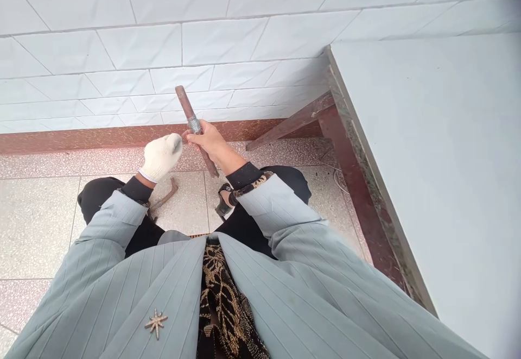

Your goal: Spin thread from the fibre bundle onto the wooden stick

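My right hand, bare, is closed round a brown wooden stick that slants up and left in front of me. Grey metal wire is wound in tight turns round the stick's middle, just above my fingers. In a white work glove with a grey-smudged tip, my left hand is closed in a fist to the left of the stick, close to my right fingertips. What that fist holds, if anything, is hidden.
A curved brown piece, perhaps wood, lies on the speckled tile floor below my left hand. A white-topped table with dark red legs stands at the right. The white tiled wall rises ahead; a thin pale cord lies near the table.
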Motion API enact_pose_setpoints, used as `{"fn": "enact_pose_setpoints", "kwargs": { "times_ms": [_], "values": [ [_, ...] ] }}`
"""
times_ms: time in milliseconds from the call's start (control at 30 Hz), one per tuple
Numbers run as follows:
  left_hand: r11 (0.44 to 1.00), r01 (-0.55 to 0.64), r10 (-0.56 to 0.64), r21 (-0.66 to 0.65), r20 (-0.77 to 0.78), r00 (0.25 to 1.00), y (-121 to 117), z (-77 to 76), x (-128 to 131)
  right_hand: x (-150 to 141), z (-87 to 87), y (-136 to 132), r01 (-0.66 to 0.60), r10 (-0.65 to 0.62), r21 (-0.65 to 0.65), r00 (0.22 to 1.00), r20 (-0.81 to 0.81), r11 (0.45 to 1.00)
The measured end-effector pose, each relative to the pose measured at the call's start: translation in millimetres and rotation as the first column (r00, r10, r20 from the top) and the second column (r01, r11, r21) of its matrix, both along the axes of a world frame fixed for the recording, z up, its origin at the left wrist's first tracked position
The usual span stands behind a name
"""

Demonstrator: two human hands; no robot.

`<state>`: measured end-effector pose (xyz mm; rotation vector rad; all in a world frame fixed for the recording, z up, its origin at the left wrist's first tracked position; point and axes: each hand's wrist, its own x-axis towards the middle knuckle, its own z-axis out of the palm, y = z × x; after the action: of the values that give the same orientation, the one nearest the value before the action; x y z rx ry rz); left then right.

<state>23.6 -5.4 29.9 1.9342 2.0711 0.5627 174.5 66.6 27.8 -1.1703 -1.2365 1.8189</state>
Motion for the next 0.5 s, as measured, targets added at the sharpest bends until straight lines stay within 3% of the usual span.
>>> {"fn": "enact_pose_setpoints", "kwargs": {
  "times_ms": [200,367,500],
  "values": [
    [0.981,0.15,-0.142,0.122,-0.074,0.987,0,-15.1,-4,-1,8.2,-2,0.031,-0.026,-0.054,0.995,0.097,0.998],
    [0.969,0.243,-0.237,0.047,-0.107,0.965,-1,-17.4,-6,0,4.6,1,0.023,-0.016,-0.092,0.997,0.079,0.996],
    [0.979,0.199,-0.195,0.037,-0.089,0.977,2,-21.3,-2,-2,-6.2,5,0.053,-0.066,0.056,0.96,0.273,0.997]
  ]
}}
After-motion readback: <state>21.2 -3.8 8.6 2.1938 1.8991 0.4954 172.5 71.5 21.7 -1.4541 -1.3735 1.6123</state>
